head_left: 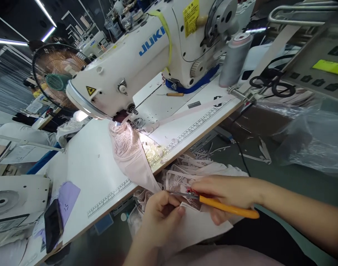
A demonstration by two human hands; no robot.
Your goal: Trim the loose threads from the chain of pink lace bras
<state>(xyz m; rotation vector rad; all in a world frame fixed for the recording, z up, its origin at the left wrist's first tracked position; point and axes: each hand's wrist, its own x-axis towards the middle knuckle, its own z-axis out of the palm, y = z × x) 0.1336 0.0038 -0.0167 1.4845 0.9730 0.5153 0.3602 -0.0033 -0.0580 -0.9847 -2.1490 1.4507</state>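
Observation:
Over the table's front edge hangs a pale pink lace bra (130, 151), its far end lying by the sewing machine's needle area. My left hand (163, 216) is closed in a pinch on the near end of this fabric. Scissors (227, 207) with orange handles are in my right hand (224, 190), their blades pointing left at the fabric beside my left fingers. Whether the blades are parted is hard to make out. Below my hands a pale fabric panel (202, 225) drapes over my lap, and more lace pieces (180, 179) bunch behind the scissors.
A white sewing machine (121, 66) stands on the table (85, 162). Behind it is a fan (56, 77). A grey thread cone (235, 61) and an awl (174, 94) lie to the right. At lower left rests a phone (53, 225); plastic bags (315, 136) hang at right.

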